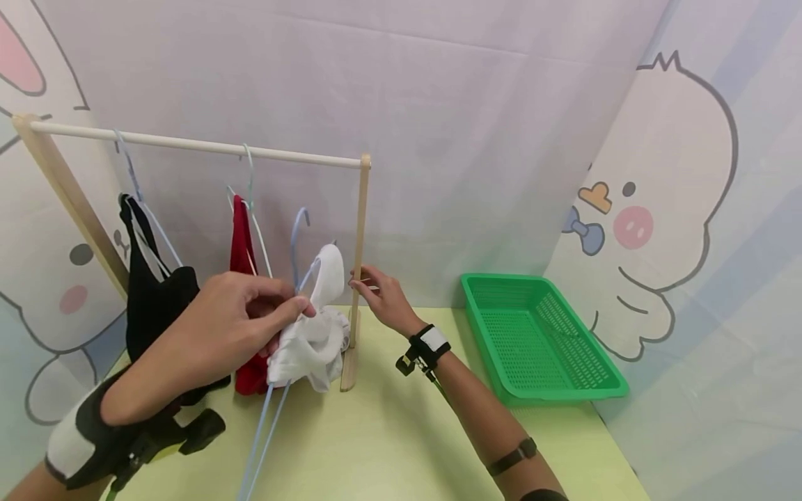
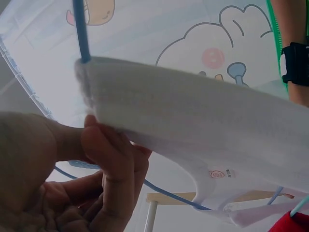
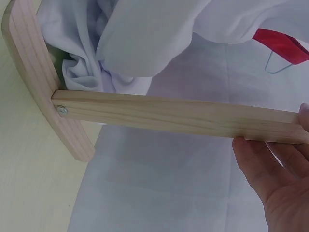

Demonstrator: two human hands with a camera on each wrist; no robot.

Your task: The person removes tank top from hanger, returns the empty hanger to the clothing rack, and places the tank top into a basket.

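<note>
A white garment [image 1: 313, 341] hangs bunched on a light blue hanger [image 1: 297, 240], whose hook points up beside the rack and is off the bar. My left hand [image 1: 232, 320] pinches the garment's edge and the hanger together. In the left wrist view the cloth band [image 2: 193, 96] stretches away from my fingers [image 2: 116, 150], and a small printed label [image 2: 219, 174] shows inside. My right hand [image 1: 383, 299] grips the upright post [image 1: 361, 229] of a wooden clothes rack. The right wrist view has my thumb [image 3: 304, 116] on one side of that post, fingers on the other.
A black garment [image 1: 150, 299] and a red garment [image 1: 241, 243] hang on hangers from the white bar [image 1: 188, 144]. On the table [image 1: 401, 431], a green plastic basket [image 1: 495, 355] stands at the right. A printed cloth backdrop [image 1: 438, 139] closes off the back and sides.
</note>
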